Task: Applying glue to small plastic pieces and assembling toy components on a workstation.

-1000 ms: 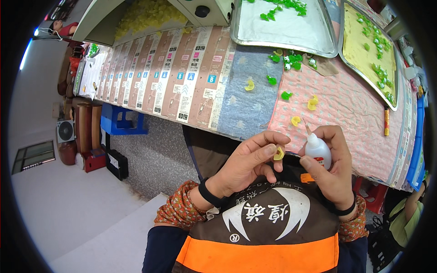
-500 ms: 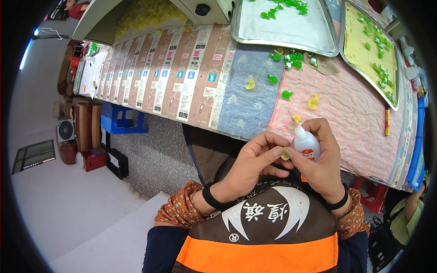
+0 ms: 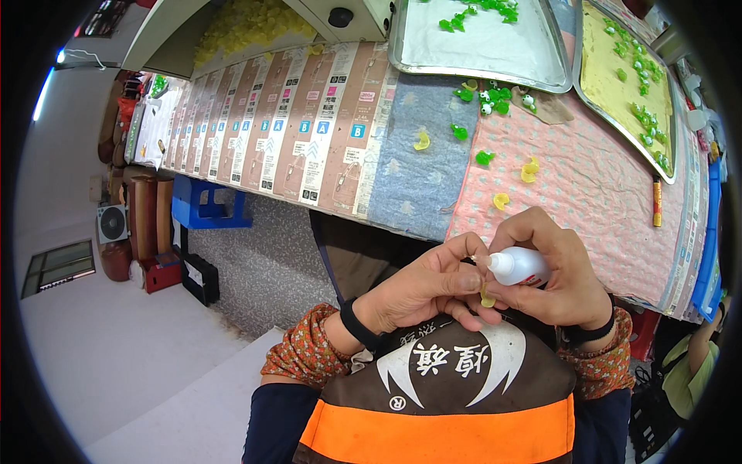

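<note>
My left hand (image 3: 421,290) pinches a small yellow plastic piece (image 3: 487,298) between thumb and fingers, close to my chest. My right hand (image 3: 556,271) grips a small white squeeze bottle (image 3: 522,267), lying sideways with its thin nozzle pointing left and touching the top of the yellow piece. Both hands meet just below the table's near edge. On the cloth-covered table (image 3: 587,201) above lie a few loose yellow pieces (image 3: 501,201) and green pieces (image 3: 485,158).
Two metal trays stand at the back: one (image 3: 479,66) lined white with green pieces, another (image 3: 626,93) lined yellow with green pieces. An orange tube (image 3: 658,204) lies at the right. A blue crate (image 3: 205,213) sits on the floor at left. Another person's sleeve (image 3: 696,371) shows lower right.
My hands moved lower and closer together. The bottle tipped from upright to sideways, and its nozzle now meets the yellow piece in my left fingers.
</note>
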The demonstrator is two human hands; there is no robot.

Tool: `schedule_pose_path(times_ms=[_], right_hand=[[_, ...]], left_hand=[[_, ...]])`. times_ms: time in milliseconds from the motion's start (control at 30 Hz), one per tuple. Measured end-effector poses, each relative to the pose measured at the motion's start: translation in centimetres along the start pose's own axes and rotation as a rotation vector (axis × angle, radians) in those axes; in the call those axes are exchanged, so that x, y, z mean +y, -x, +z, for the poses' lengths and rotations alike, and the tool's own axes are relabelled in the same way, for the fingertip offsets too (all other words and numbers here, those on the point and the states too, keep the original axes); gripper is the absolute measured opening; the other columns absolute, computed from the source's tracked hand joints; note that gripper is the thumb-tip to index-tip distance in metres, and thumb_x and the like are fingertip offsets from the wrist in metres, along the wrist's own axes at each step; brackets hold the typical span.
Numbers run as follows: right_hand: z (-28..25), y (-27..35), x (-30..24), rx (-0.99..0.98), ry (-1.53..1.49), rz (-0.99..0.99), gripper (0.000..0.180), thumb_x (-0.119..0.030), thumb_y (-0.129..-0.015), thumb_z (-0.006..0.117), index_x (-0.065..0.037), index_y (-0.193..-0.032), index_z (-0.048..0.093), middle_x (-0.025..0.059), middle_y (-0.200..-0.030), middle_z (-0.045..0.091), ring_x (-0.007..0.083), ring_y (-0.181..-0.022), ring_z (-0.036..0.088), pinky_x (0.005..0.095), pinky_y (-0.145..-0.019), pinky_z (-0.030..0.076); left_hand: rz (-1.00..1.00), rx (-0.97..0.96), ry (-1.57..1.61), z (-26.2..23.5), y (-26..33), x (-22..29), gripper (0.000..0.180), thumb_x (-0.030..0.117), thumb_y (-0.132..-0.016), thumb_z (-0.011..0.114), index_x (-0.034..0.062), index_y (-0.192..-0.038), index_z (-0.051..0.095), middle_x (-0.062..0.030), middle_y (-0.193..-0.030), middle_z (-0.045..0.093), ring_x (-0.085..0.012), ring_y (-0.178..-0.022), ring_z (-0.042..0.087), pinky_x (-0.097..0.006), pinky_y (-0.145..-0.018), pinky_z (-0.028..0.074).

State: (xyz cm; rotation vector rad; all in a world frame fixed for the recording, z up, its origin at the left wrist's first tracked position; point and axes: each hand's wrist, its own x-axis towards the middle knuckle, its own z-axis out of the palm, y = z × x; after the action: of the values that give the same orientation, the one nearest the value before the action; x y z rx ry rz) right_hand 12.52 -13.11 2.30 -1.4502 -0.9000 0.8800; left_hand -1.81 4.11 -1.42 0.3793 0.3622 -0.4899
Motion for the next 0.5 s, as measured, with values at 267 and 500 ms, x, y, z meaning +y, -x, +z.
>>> schedule_pose_path(times_ms=[267, 500], right_hand=[[0.4, 0.2, 0.4, 0.204, 0.037, 0.006, 0.037, -0.004, -0.081, 0.078, -0.003, -0.111, 0.057, 0.0059, -0.097, 0.063, 0.0131, -0.085, 0.065, 0.0288, -0.075, 0.052], [1.9, 1.3, 1.0, 0.382, 0.024, 0.069, 0.039, 0.002, -0.082, 0.075, -0.003, -0.114, 0.053, 0.0047, -0.098, 0.061, 0.0089, -0.086, 0.062, 0.0248, -0.075, 0.051]], left_hand=[[0.185, 0.034, 0.055, -1.3, 0.2, -0.3, 0.033, 0.007, -0.099, 0.062, 0.0045, -0.129, 0.049, -0.0173, -0.126, 0.063, -0.0271, -0.111, 0.068, -0.035, -0.084, 0.064], [0.38, 0.14, -0.054, -0.6, 0.3, -0.4, 0.03, 0.003, -0.1, 0.056, 0.0015, -0.13, 0.051, -0.0158, -0.131, 0.061, -0.0266, -0.121, 0.063, -0.036, -0.093, 0.061]])
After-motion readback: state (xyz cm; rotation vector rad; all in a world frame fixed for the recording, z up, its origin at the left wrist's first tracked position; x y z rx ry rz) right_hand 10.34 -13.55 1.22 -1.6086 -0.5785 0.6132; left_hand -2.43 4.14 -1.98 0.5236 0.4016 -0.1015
